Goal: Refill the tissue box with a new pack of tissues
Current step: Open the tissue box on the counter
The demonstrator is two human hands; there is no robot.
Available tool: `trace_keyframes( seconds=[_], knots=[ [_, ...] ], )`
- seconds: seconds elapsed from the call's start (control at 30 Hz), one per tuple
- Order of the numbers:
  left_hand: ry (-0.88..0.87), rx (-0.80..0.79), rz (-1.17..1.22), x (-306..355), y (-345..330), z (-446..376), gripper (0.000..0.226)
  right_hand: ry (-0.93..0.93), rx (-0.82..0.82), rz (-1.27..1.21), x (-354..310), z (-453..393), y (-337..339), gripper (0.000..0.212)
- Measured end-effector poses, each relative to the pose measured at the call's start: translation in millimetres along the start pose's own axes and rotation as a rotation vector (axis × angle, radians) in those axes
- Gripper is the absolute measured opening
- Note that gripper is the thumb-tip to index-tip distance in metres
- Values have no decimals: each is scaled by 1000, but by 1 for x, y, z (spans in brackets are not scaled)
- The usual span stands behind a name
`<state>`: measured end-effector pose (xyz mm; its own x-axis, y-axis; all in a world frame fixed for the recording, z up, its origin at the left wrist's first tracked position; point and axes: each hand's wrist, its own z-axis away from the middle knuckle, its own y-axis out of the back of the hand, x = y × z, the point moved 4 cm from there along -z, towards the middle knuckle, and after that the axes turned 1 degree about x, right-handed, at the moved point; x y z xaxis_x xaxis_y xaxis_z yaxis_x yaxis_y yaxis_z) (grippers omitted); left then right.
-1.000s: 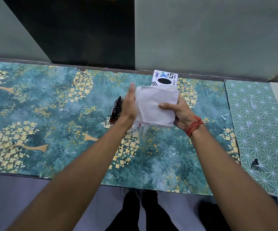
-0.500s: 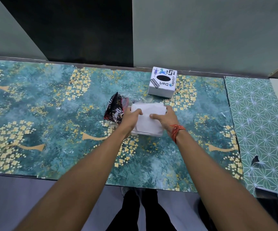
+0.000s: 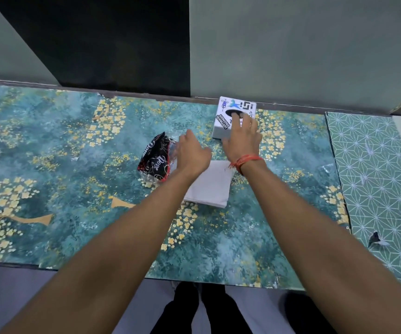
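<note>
Done: tissue stack (image 3: 210, 186) lies unwrapped under the wrists; wrapper (image 3: 156, 160) beside left hand (image 3: 191, 153), which is open and empty.
Left: right hand (image 3: 241, 137), fingers spread, grasps tissue box (image 3: 228, 116); filling not yet done.

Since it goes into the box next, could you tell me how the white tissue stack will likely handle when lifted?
The tissue stack lies flat and unwrapped, so it is probably light and floppy, sagging if lifted by one edge. Loose sheets may fan apart.

A table (image 3: 50, 165) covered in teal, gold-flowered sheeting carries a white tissue box (image 3: 226, 126) near its far edge, a black crumpled wrapper (image 3: 155, 161), and a white tissue stack (image 3: 210, 186).
</note>
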<state>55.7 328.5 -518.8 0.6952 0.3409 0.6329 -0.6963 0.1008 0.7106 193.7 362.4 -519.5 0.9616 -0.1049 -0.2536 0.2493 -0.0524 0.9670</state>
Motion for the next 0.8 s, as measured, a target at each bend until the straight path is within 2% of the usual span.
trace_keyframes(
  seconds=[0.1,0.17,0.27,0.37,0.47,0.53,0.6,0.67,0.73,0.8],
  knots=[
    [38,-21,239,3,-7,-20,66,3,-96,128,10,-24,-22,63],
    [49,-40,320,-2,-10,-26,63,17,-53,152,16,-31,-29,62],
    [87,-63,458,-4,-6,-24,59,101,-21,120,15,-27,-19,47],
    [113,-147,578,1,5,-9,62,108,-48,-195,11,-9,3,42],
    [108,-275,720,7,18,11,77,-79,-8,-852,8,15,39,33],
    [129,-361,827,6,25,23,82,-174,-92,-1116,4,31,58,25],
    [123,-423,901,7,29,33,80,-216,-187,-1220,0,43,70,21],
    [75,-446,906,10,32,40,80,-202,-205,-1222,-5,49,78,20],
    [46,-423,896,11,32,42,85,-179,-198,-1203,-9,52,82,22],
    [49,-374,912,9,34,42,77,-194,-234,-1206,-12,56,84,28]
  ],
)
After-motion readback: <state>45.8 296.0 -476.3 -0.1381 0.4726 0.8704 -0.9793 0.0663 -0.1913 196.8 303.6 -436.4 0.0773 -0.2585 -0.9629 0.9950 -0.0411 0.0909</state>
